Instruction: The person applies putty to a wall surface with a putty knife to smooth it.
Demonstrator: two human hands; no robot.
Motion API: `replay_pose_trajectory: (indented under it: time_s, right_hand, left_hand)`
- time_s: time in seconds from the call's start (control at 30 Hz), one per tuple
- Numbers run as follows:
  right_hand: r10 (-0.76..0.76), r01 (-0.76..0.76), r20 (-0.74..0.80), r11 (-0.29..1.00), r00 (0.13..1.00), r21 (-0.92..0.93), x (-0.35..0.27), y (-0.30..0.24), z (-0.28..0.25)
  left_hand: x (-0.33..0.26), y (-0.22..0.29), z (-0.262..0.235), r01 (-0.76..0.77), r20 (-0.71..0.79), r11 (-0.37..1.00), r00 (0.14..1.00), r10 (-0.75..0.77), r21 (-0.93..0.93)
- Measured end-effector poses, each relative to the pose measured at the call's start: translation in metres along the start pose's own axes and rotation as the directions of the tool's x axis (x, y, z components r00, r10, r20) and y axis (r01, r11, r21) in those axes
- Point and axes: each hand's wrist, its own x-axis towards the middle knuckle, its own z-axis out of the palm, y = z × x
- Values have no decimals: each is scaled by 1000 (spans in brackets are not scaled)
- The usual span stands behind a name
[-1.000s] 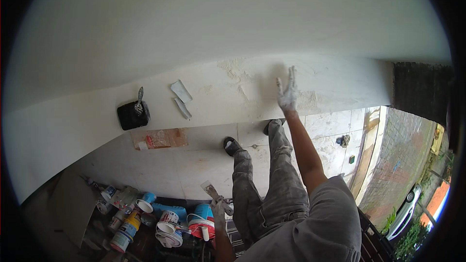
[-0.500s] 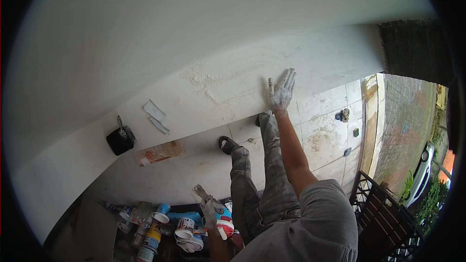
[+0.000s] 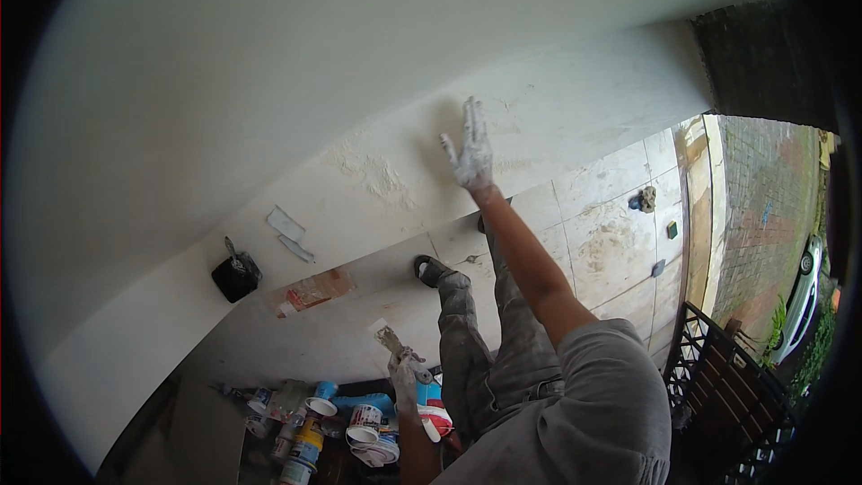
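Note:
My left hand (image 3: 406, 370), dusted white, is closed around a putty knife (image 3: 388, 336) whose blade points up and left, over the floor. My right hand (image 3: 472, 151), coated in white powder, is spread open over the white ledge (image 3: 593, 94); whether the palm touches it I cannot tell. To its left lies a patch of crumbly white dust (image 3: 377, 175) on the ledge. Farther left on the ledge are two grey-white strips (image 3: 289, 232). Beside them is a black tray (image 3: 235, 280) with a tool resting in it.
A torn cardboard piece (image 3: 314, 292) lies on the tiled floor below the ledge. Several paint cans and tubs (image 3: 365, 422) crowd the lower left. Small lumps and a sponge-like block (image 3: 672, 230) sit on the tiles at right, near a dark metal gate (image 3: 727, 368).
My right hand has moved left across the ledge toward the dust patch, its fingers now closer together. My left hand has risen slightly with the putty knife.

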Motion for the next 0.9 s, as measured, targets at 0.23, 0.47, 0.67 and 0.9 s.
replay_pose_trajectory:
  time_s: [0.23,0.47,0.67,0.9]
  right_hand:
    - [145,-239,-241,870,960,-431,63,173,-104]
    - [-98,129,98,904,990,-407,39,66,-15]
    - [-278,285,304,958,911,20,-14,-25,50]
    - [-100,75,202,989,974,125,-14,10,-17]
  left_hand:
    - [5,-7,1,71,31,997,997,-72,41]
    - [-20,-18,-25,-16,-23,1000,1000,16,11]
    - [-19,13,1,65,2,995,998,-65,73]
    - [-24,35,6,-66,68,997,996,64,29]
